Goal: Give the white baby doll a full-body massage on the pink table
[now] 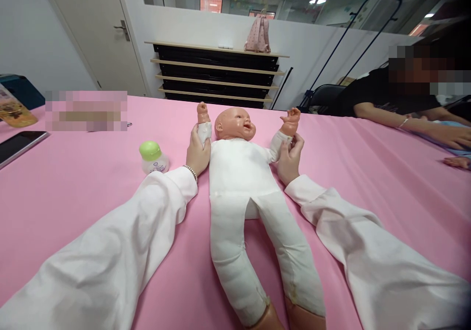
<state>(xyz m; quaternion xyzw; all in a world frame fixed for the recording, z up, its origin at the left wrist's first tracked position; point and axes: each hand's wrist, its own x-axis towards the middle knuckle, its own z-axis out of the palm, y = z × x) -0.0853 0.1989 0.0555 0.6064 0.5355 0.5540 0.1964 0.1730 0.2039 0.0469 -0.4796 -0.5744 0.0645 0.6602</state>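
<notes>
On pink cloth, doll between left hand and right hand, fingers pinching its arms.

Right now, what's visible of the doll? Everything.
The doll lies on its back on the pink cloth, arms raised, head turned to picture right, mouth open. Head, hands and partly cropped feet look plastic; torso and limbs, white stuffed fabric, stained near ankles. The left hand holds one arm, the right hand the other.

From where I stand I count one left hand, one right hand, one doll between their fingers, one jar and one phone left of the fingers, one backpack and four shelf boards beyond them, one co-worker to their right.
</notes>
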